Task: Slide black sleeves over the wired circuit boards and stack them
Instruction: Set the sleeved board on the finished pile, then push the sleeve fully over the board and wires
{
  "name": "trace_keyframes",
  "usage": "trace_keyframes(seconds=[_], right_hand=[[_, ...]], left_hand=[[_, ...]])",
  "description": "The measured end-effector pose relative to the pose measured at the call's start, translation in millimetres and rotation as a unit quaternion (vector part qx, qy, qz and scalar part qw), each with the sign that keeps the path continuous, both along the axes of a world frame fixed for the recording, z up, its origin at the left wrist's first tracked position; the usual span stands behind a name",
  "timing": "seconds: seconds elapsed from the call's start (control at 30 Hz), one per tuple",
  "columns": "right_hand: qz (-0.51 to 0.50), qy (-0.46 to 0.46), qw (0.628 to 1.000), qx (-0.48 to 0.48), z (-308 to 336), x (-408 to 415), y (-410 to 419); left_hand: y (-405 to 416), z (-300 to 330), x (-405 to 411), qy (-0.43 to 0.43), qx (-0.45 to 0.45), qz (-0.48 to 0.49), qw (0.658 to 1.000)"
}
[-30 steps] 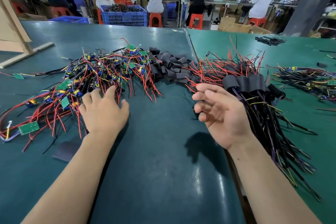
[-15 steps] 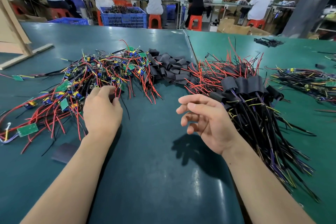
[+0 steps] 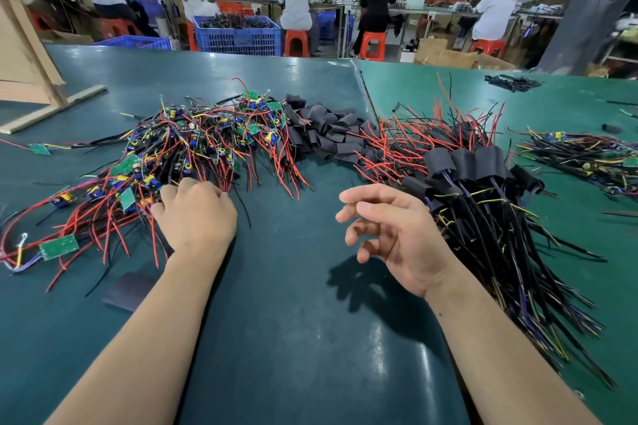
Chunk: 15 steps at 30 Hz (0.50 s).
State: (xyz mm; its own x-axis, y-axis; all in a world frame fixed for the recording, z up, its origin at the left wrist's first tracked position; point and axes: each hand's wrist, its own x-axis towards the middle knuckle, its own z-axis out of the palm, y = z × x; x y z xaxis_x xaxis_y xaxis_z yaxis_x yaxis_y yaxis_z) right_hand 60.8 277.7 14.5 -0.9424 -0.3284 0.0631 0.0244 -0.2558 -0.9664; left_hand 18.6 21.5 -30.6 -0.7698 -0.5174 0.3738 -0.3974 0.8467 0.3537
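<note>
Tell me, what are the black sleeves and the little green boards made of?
The black sleeves look like soft matte plastic or rubbery tubing, since they lie flattened and creased. The green boards look like stiff, flat, glossy circuit-board laminate.

Bright overhead light glares off the green table (image 3: 310,338); the right hand (image 3: 397,238) casts a soft shadow, the edges bow, distant workers blur.
</note>
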Motion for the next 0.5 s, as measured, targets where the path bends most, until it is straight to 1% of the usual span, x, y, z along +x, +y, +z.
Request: trace_keyframes(seconds=[0.03, 0.1, 0.2, 0.33, 0.43, 0.5], right_hand=[[0.000, 0.001, 1.000, 0.003, -0.5, -0.4, -0.1], [0.000, 0.002, 1.000, 0.007, -1.2, -1.0, -0.1], [0.005, 0.006, 1.000, 0.006, -2.1, -2.2, -1.0], [0.011, 0.002, 1.000, 0.007, -3.2, -3.4, -1.9], [0.019, 0.005, 1.000, 0.007, -4.7, -4.5, -2.1], [0.017, 0.008, 1.000, 0.007, -5.3, -4.5, -2.1]], left_hand=[[0.5, 1.0, 0.1, 0.015, 0.008, 0.014, 1.000], [3.7, 4.7, 2.2, 0.077, 0.016, 0.033, 0.996], [8.8, 10.2, 5.7, 0.163, -0.002, 0.018, 0.986], [12.4, 15.6, 10.0, 0.229, 0.018, 0.002, 0.973], [13.6, 18.6, 14.9, 0.285, 0.028, -0.039, 0.958], [15.0, 20.6, 19.7, 0.339, 0.042, -0.087, 0.936]])
